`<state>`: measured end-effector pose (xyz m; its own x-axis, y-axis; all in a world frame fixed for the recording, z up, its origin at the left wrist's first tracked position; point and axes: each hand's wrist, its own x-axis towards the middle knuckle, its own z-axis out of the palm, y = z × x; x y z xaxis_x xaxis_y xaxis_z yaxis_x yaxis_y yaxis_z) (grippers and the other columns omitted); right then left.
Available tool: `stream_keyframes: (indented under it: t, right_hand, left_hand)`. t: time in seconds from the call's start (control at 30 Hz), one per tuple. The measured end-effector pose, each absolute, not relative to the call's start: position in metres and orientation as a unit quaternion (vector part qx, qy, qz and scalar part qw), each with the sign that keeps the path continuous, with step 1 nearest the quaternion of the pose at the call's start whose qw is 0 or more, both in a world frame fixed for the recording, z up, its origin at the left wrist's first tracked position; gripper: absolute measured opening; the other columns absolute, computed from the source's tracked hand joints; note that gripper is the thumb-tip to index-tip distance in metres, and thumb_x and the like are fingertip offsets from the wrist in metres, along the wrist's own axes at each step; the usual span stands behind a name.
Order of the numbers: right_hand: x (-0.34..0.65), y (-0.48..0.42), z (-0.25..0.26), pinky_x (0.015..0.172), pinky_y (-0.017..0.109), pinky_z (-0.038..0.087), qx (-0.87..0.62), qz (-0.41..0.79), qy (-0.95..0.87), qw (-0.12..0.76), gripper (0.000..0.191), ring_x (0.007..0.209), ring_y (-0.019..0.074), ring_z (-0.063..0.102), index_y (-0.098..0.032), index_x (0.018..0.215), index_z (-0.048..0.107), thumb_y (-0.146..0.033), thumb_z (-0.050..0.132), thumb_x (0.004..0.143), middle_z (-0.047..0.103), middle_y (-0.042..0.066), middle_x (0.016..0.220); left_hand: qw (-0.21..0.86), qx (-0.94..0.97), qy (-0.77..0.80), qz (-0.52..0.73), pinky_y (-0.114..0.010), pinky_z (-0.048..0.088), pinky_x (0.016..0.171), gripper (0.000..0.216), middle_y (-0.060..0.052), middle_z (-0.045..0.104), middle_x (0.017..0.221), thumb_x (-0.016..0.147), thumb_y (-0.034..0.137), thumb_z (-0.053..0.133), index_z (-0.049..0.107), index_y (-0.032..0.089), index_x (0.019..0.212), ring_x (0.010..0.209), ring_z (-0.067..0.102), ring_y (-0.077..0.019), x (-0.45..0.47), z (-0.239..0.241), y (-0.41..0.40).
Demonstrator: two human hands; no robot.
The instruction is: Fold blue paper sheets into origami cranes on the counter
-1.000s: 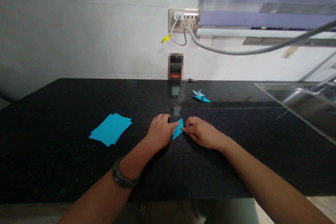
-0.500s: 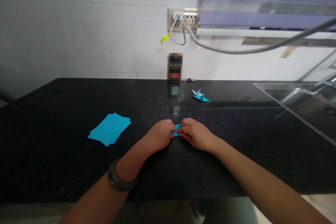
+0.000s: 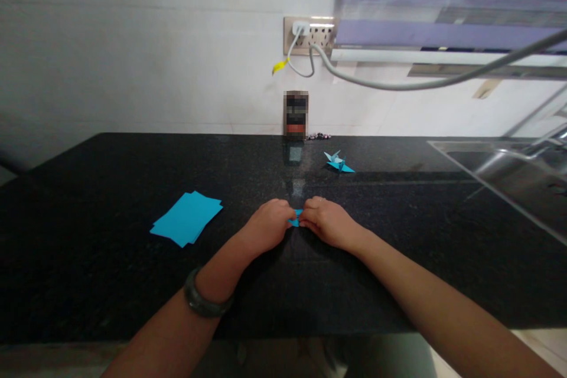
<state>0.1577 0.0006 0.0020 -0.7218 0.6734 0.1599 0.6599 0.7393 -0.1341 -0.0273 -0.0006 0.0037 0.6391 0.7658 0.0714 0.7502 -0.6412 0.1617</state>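
Note:
Between my hands, at the middle of the dark counter, is a small piece of blue folded paper (image 3: 295, 221); my fingers cover most of it. My left hand (image 3: 272, 223) is closed with its fingertips pinching the paper's left side. On the opposite side, my right hand (image 3: 328, 221) pinches the paper's right end. Several blue paper sheets (image 3: 186, 218) lie loosely stacked to the left. Behind my right hand sit two folded paper cranes (image 3: 340, 164), one pale and one brighter blue, close together.
A phone-like object (image 3: 296, 115), its face blurred, leans upright against the wall beside a beaded string (image 3: 319, 136). At the right, a metal sink (image 3: 496, 174) is set into the black counter (image 3: 110, 283). A grey cable (image 3: 398, 86) hangs from the wall socket (image 3: 321, 35).
Both hands have shifted very slightly and less of the blue folded paper shows between them. The sheets and cranes stay in place.

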Motion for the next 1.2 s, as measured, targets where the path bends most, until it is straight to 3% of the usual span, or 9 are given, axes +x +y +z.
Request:
stream_keyframes:
  t: [0.3,0.63,0.9,1.2]
  right_hand:
    - [0.154,0.003,-0.001,0.069,0.027,0.037,-0.351,-0.020,-0.934,0.054,0.024,0.078,0.0167,0.049,-0.015,0.089,0.061,-0.025,0.040,0.090,0.056,0.008,0.085]
    - [0.151,0.001,-0.001,0.069,0.027,0.038,-0.369,-0.020,-0.928,0.055,0.023,0.078,0.0171,0.049,-0.015,0.086,0.060,-0.021,0.039,0.090,0.056,0.008,0.084]
    - [0.150,-0.002,-0.003,0.074,0.028,0.039,-0.374,0.077,-0.915,0.127,0.020,0.081,0.0170,0.051,-0.014,0.092,0.060,-0.023,0.042,0.088,0.055,0.008,0.084]
    - [0.140,-0.004,-0.007,0.069,0.024,0.039,-0.464,0.141,-0.857,0.171,0.015,0.073,0.0131,0.052,-0.014,0.074,0.060,-0.017,0.048,0.082,0.055,0.004,0.074]
  left_hand:
    - [-0.009,0.906,0.422,0.040,-0.031,0.042,0.072,0.014,-0.005,0.059,0.084,0.080,0.026,0.054,0.066,0.020,0.080,0.084,0.051,-0.0197,-0.024,0.008,-0.001]
    - [0.040,0.889,0.453,0.048,-0.030,0.043,0.074,0.024,-0.006,0.061,0.081,0.083,0.017,0.042,0.064,0.016,0.076,0.080,0.056,-0.0176,-0.020,0.007,-0.003]
    - [0.085,0.876,0.471,0.064,-0.030,0.043,0.073,0.026,-0.007,0.057,0.084,0.085,0.019,0.037,0.061,0.015,0.078,0.082,0.055,-0.0176,-0.020,0.003,-0.001]
    - [0.109,0.867,0.481,0.067,-0.030,0.042,0.074,0.024,-0.007,0.055,0.084,0.081,0.012,0.037,0.060,0.014,0.075,0.083,0.053,-0.0170,-0.019,0.001,-0.001]
